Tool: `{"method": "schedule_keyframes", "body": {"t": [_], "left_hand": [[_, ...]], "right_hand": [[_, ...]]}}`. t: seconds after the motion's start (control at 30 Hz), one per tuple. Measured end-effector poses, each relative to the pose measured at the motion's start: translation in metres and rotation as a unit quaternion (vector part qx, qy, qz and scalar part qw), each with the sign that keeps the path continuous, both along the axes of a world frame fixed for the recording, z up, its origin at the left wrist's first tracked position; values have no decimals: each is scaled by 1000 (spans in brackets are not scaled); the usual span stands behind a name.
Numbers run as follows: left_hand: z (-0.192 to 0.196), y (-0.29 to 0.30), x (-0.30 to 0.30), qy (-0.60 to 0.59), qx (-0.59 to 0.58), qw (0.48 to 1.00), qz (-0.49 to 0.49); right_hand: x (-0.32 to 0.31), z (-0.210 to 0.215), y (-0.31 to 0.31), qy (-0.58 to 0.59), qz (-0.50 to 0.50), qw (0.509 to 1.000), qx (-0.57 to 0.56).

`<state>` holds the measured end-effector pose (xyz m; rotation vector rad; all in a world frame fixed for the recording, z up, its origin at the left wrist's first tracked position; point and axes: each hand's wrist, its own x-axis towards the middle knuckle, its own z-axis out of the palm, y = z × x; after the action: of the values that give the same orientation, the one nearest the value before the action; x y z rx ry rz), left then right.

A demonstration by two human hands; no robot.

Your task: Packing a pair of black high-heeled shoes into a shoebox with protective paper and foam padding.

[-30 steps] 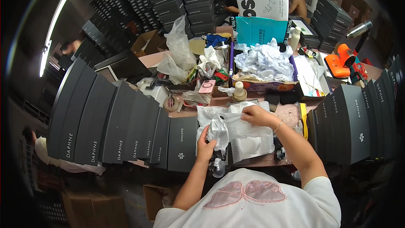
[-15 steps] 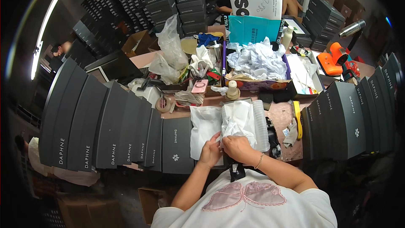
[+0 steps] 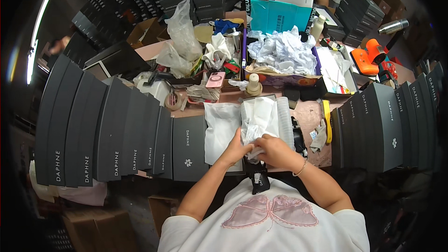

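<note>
White tissue paper (image 3: pixel 259 112) lies in a bunched, elongated bundle in front of me; whatever may be inside is hidden. My left hand (image 3: pixel 237 149) grips its near left side, thumb on top and the other fingers mostly out of sight. From the right, my right hand (image 3: pixel 275 151) pinches the crumpled near end, close to the left thumb. A flat white sheet (image 3: pixel 221 128) spreads to the left of the bundle. Along the right side runs a ribbed, clear plastic piece (image 3: pixel 285 121). Black shoes or straps (image 3: pixel 298 135) lie just beyond it, their shape unclear.
Dark grey shoeboxes (image 3: pixel 107 130) line the left side, and more boxes (image 3: pixel 373 126) stand at the right. A purple-edged carton (image 3: pixel 280 80) of crumpled paper sits behind. Nearby are a pump bottle (image 3: pixel 253 85), a pink phone (image 3: pixel 215 80), a tape roll (image 3: pixel 173 101) and a yellow-handled tool (image 3: pixel 326 121).
My left hand has moved from the paper's near left edge up onto the bundle. Both hands now squeeze the near end, which looks more gathered. The whole view has shifted slightly.
</note>
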<state>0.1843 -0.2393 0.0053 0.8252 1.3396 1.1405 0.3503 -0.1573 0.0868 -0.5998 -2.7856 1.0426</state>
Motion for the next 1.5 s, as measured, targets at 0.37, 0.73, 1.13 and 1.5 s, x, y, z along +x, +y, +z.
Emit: {"method": "schedule_keyframes", "body": {"t": [0.37, 0.73, 1.13, 1.5], "left_hand": [[9, -2, -5, 29, 33, 999, 15], [10, -14, -12, 18, 3, 1000, 8], [19, -31, -21, -14, 60, 997, 38], [-13, -30, 23, 61, 23, 930, 362]], "right_hand": [[-8, 3, -18, -119, 107, 974, 161], [-45, -69, -13, -64, -127, 971, 194], [-52, -64, -22, 67, -152, 986, -7], [-54, -38, -26, 68, -132, 986, -72]]}}
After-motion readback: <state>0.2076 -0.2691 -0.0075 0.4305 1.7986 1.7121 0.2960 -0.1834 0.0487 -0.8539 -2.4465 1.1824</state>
